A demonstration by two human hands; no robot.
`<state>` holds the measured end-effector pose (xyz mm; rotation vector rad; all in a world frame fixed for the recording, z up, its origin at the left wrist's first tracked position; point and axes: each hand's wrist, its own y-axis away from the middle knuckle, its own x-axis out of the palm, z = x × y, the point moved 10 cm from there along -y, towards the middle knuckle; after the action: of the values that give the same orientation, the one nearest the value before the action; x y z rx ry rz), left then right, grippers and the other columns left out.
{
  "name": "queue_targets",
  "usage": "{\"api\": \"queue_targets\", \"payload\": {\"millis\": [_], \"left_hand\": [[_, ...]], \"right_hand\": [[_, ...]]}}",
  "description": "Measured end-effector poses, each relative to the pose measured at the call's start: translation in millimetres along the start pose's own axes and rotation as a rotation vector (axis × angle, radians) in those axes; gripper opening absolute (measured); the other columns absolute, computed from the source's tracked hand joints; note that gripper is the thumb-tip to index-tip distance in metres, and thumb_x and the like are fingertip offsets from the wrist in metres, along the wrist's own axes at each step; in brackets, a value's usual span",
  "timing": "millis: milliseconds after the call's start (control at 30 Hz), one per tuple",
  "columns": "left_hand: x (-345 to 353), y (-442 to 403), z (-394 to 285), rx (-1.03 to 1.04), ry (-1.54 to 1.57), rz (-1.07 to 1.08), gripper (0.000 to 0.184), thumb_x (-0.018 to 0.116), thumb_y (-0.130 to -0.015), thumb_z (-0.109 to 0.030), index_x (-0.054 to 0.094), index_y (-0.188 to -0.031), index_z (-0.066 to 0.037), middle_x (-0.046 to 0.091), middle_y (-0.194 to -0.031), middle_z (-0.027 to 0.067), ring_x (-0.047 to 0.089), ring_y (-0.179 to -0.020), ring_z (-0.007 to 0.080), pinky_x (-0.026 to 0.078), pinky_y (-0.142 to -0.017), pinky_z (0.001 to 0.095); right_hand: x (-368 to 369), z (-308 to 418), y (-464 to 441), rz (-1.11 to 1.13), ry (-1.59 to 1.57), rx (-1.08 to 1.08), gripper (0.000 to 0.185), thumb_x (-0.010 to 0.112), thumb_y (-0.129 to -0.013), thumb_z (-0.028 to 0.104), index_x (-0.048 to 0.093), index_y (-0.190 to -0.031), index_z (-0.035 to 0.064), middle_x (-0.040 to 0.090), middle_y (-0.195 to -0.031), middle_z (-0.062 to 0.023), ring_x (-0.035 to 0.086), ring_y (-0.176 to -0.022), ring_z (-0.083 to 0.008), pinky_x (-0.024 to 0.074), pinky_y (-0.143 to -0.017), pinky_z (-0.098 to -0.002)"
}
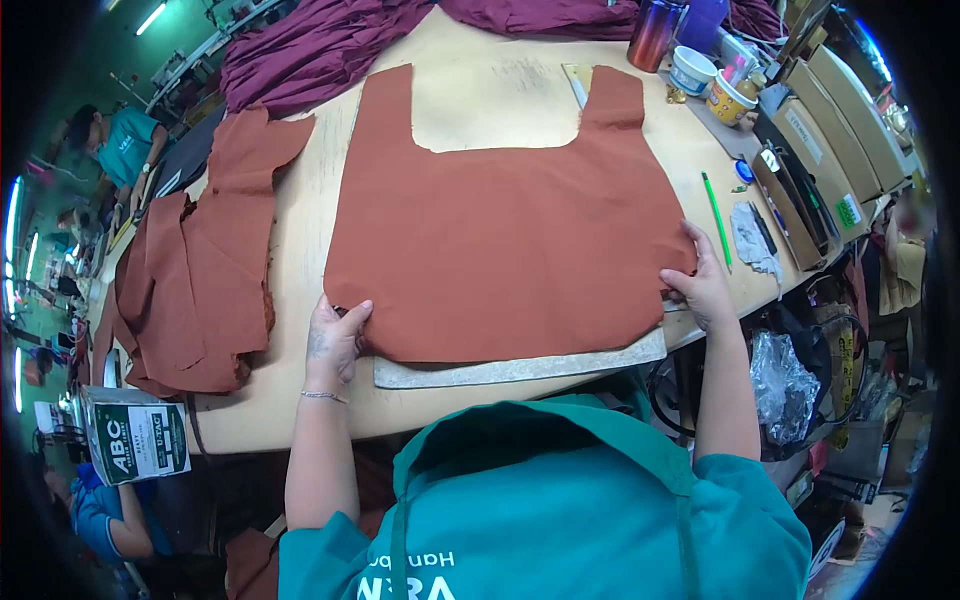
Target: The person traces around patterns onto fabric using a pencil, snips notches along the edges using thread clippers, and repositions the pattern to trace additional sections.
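Note:
A large rust-brown cut piece (500, 240) with a U-shaped opening at its far side lies spread on the pale table. My left hand (338, 335) pinches its near left edge between thumb and fingers. At the right edge, my right hand (703, 285) grips the same piece, thumb on top. Under it, a grey-white board or template (520, 370) shows along the near edge, and a corner of something pale shows at the top right strap.
More rust-brown pieces (200, 290) lie at left. Purple fabric (300, 50) is bunched at the back. At right are a green pencil (716, 220), a crumpled cloth (752, 240), cups (729, 98), a tumbler (656, 35) and boxes (820, 140). Co-workers (128, 145) are at left.

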<state>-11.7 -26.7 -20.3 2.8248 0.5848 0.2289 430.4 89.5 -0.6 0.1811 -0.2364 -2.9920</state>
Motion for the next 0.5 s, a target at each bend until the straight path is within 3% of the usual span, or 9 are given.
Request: {"api": "queue_targets", "payload": {"millis": [100,200,333,467,500], "left_hand": [[-10.9,13.7,2.0,-0.111,0.228,-0.066,0.03,0.056,-0.081,-0.005,0.046,-0.109,-0.006,0.058,-0.093,0.0063,0.06,-0.069,0.0132,0.052,-0.057,0.0249],[-29.4,25.4,23.0,-0.209,0.137,-0.026,0.021,0.057,-0.082,-0.007,0.048,-0.101,-0.006,0.058,-0.078,0.0036,0.056,-0.056,0.0093,0.047,-0.048,0.0202],[-35.0,29.5,28.4,-0.206,-0.035,-0.096,0.008,0.058,-0.082,-0.011,0.052,-0.085,-0.007,0.053,-0.065,0.0001,0.051,-0.048,0.006,0.04,-0.042,0.0174],[-41.0,38.2,17.3,-0.177,-0.371,-0.113,0.014,0.059,-0.082,-0.014,0.052,-0.076,-0.004,0.052,-0.061,0.0006,0.048,-0.048,0.0069,0.038,-0.043,0.0198],[-42.0,41.5,13.8,-0.171,-0.483,-0.126,0.016,0.059,-0.083,-0.015,0.052,-0.074,-0.003,0.051,-0.061,0.0008,0.047,-0.048,0.0073,0.038,-0.044,0.0207]], "right_hand": [[-2.6,-2.4,8.8,-0.015,-0.043,0.076,0.072,0.062,-0.068,-0.007,0.028,-0.131,0.0056,0.046,-0.118,-0.0121,0.059,-0.075,-0.0109,0.048,-0.052,-0.0195],[-5.9,-9.9,15.8,-0.013,-0.003,0.153,0.071,0.062,-0.067,-0.007,0.03,-0.129,0.0031,0.048,-0.114,-0.0133,0.059,-0.077,-0.012,0.049,-0.055,-0.0212],[-6.2,-4.3,14.5,-0.035,0.094,0.002,0.068,0.065,-0.066,-0.004,0.034,-0.126,-0.0003,0.051,-0.111,-0.0142,0.059,-0.079,-0.014,0.0495,-0.061,-0.0234],[-21.6,-2.6,15.5,0.014,0.455,-0.162,0.058,0.069,-0.066,0.004,0.044,-0.118,-0.0021,0.054,-0.103,-0.014,0.058,-0.081,-0.0152,0.0492,-0.066,-0.0271],[-31.7,-2.2,15.4,-0.046,0.506,-0.116,0.054,0.07,-0.067,0.006,0.047,-0.115,-0.0021,0.054,-0.1,-0.014,0.058,-0.081,-0.0157,0.0488,-0.067,-0.0279]]}}
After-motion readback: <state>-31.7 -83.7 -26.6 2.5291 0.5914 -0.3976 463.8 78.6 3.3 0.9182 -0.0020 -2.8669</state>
